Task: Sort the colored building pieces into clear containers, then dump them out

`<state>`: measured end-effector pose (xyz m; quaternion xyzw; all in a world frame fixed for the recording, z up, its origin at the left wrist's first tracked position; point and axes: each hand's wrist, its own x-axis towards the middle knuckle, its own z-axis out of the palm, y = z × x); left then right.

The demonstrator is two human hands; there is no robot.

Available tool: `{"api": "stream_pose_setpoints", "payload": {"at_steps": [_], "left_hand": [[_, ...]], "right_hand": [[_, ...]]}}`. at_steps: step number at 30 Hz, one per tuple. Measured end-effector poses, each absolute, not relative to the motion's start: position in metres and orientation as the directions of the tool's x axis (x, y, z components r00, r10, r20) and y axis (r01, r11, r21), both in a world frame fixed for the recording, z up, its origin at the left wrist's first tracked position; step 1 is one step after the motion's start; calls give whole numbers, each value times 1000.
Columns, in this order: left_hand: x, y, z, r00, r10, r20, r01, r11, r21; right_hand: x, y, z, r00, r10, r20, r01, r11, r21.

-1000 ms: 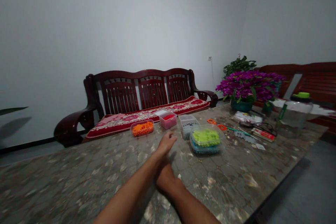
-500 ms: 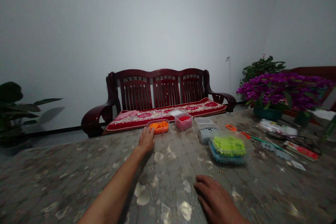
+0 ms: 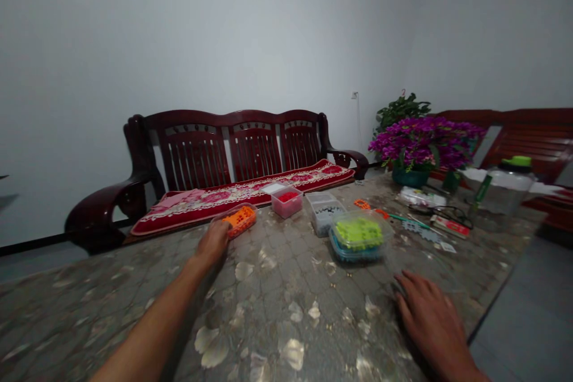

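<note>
My left hand point(image 3: 213, 243) reaches far over the table, its fingers closed on the left end of a clear plastic box point(image 3: 245, 225) filled with orange plastic pieces. That box sits slightly askew near the table's far edge. My right hand point(image 3: 430, 313) holds nothing; its fingers are apart and a little bent, palm down over the tablecloth at the right. Nearest to it is a clear tub point(image 3: 358, 253) with yellow-green pieces on top of blue ones. Between the two hands, farther back, stand a pink box point(image 3: 287, 208) of red pieces and a box point(image 3: 320, 228) of grey pieces.
A patterned grey cloth covers the table point(image 3: 277, 292). Orange and grey gear-like pieces point(image 3: 421, 230), glasses point(image 3: 447, 215), a red-and-white box point(image 3: 450, 227), a clear bottle point(image 3: 501, 191) and purple flowers point(image 3: 421, 143) stand or lie on the right. A wooden sofa point(image 3: 233, 149) is behind.
The view has swung to the right. My left hand has gone from beside the orange pieces' box to gripping its end, and the box is turned. My right hand has moved right.
</note>
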<state>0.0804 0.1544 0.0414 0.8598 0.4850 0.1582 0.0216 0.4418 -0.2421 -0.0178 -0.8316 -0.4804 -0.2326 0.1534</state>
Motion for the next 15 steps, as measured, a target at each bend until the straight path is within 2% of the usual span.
{"api": "stream_pose_setpoints", "payload": {"at_steps": [3, 6, 12, 15], "left_hand": [[68, 139, 41, 516, 814, 267, 796, -571, 202], [54, 119, 39, 539, 798, 271, 774, -596, 213], [29, 69, 41, 575, 780, 246, 715, -626, 311], [24, 42, 42, 610, 757, 234, 700, -654, 287]], "right_hand": [[456, -244, -23, 430, 733, 527, 842, -536, 59], [453, -247, -26, 411, 772, 485, 856, -509, 84], [405, -252, -28, 318, 854, 413, 937, -349, 0], [379, -245, -27, 253, 899, 359, 967, -251, -53]]}}
